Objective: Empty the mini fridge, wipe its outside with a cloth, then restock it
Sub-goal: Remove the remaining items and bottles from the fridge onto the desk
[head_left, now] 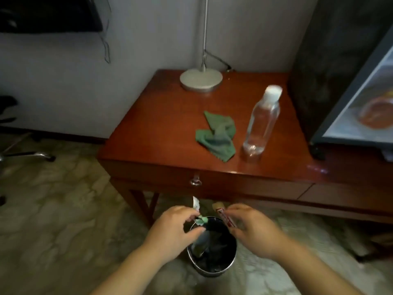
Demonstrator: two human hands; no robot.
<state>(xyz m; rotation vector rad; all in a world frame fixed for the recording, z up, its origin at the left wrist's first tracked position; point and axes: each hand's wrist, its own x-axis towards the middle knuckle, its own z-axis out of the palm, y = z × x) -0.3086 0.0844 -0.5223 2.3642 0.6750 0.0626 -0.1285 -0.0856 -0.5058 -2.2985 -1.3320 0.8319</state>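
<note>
Steel bin on the floor, two hands right over it, one scrap in each.

Left hand pinches one crumpled green-and-white wrapper between thumb and fingertips. Right hand has its fingers curled round one red-and-white packet. Both hang above the bin's black liner. Just past them is one reddish wooden table with a single ring pull on its drawer front. On top, count one green cloth lying crumpled and one clear bottle with a white cap, upright just beside it. One round lamp base sits at the back. The one dark mini fridge stands at the table's right end, something orange and blurred showing in its pale inside. Marbled floor, plain pale wall, one chair base off left.
</note>
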